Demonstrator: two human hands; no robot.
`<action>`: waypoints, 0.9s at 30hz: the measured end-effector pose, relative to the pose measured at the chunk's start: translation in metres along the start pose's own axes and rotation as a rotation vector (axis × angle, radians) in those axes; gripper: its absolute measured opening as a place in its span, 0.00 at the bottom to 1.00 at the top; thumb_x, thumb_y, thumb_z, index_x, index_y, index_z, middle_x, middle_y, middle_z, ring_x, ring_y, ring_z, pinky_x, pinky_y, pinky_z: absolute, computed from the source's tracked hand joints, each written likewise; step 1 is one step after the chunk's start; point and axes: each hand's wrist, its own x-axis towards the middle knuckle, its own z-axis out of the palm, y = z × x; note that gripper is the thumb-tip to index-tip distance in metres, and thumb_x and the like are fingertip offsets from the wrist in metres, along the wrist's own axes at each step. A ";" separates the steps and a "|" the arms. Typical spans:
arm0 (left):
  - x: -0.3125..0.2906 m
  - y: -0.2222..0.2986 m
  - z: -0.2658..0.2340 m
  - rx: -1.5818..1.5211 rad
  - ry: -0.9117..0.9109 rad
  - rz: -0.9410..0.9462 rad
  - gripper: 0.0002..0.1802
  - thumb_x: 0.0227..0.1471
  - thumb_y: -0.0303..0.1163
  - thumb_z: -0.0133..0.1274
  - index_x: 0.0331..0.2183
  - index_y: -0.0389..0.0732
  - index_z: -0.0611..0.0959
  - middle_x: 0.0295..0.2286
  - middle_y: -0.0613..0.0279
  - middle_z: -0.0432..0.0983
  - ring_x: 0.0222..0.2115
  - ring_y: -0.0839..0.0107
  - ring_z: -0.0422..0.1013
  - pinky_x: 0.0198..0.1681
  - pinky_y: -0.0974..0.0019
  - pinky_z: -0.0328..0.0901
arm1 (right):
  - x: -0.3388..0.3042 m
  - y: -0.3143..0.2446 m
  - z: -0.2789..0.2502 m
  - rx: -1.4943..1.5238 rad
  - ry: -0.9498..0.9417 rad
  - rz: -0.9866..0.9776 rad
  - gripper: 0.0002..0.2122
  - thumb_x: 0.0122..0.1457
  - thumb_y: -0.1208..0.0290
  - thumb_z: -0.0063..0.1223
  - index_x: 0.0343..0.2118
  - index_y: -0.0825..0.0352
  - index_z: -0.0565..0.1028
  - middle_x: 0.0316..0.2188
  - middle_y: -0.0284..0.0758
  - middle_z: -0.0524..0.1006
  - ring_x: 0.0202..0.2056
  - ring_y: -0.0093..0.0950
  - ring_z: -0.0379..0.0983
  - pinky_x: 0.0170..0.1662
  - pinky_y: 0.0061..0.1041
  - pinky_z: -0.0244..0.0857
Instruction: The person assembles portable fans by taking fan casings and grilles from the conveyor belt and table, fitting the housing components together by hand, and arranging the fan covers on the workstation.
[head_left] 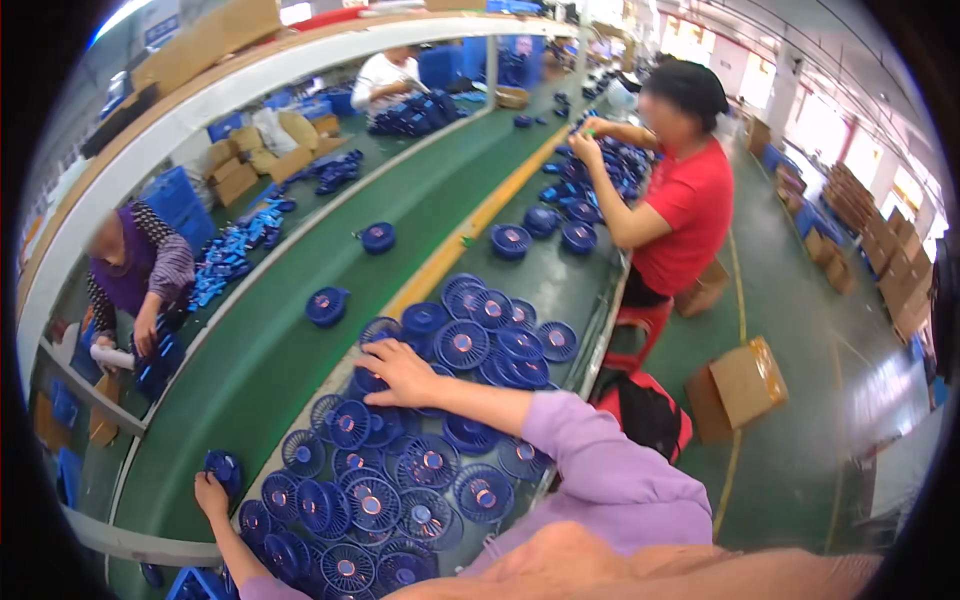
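Note:
At the lower left, my left hand (pixel 211 494) grips a round blue fan head (pixel 223 468) at the edge of the green conveyor belt (pixel 290 378). My right hand (pixel 402 374) lies over a pile of blue fan heads with round slatted grilles (pixel 430 458), its thumb and fingers spread around one of them. Part of that piece is hidden under the palm. The pile covers the bench between my arms, and several heads have copper-coloured centres. Two loose fan heads (pixel 326 306) sit farther along the belt.
Beyond the pile, a co-worker in red (pixel 685 205) handles small parts at the bench. Across the belt, a person in purple (pixel 135 262) works beside blue pieces (pixel 235 245); another in white (pixel 388 75) sits farther off. An open carton (pixel 735 390) stands on the floor at right.

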 end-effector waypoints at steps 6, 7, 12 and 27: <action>-0.048 0.142 -0.070 -1.099 -0.197 -0.341 0.24 0.59 0.46 0.47 0.46 0.36 0.77 0.43 0.60 0.73 0.43 0.67 0.70 0.42 0.66 0.66 | 0.023 -0.028 -0.032 0.177 0.066 -0.088 0.33 0.41 0.60 0.67 0.52 0.62 0.67 0.52 0.47 0.65 0.53 0.48 0.59 0.55 0.44 0.57; -0.062 0.161 -0.078 -1.224 -0.172 -0.366 0.25 0.59 0.46 0.46 0.47 0.36 0.76 0.45 0.59 0.72 0.44 0.67 0.70 0.43 0.66 0.66 | 0.027 -0.048 -0.042 0.223 0.062 -0.138 0.33 0.42 0.60 0.67 0.53 0.63 0.67 0.53 0.48 0.64 0.54 0.48 0.58 0.56 0.44 0.56; -0.125 0.272 -0.117 -1.697 -0.280 -0.452 0.26 0.62 0.47 0.41 0.50 0.35 0.71 0.47 0.55 0.71 0.46 0.65 0.70 0.50 0.60 0.66 | 0.014 -0.134 -0.051 0.357 0.116 -0.410 0.36 0.35 0.62 0.70 0.52 0.62 0.67 0.53 0.47 0.62 0.56 0.48 0.56 0.56 0.45 0.57; -0.261 0.312 -0.148 -1.983 -0.277 -0.852 0.32 0.61 0.55 0.34 0.60 0.48 0.60 0.60 0.59 0.54 0.60 0.58 0.52 0.62 0.53 0.50 | -0.088 -0.184 -0.014 0.570 -0.003 -0.392 0.38 0.38 0.55 0.67 0.56 0.54 0.63 0.61 0.49 0.53 0.60 0.50 0.50 0.61 0.51 0.46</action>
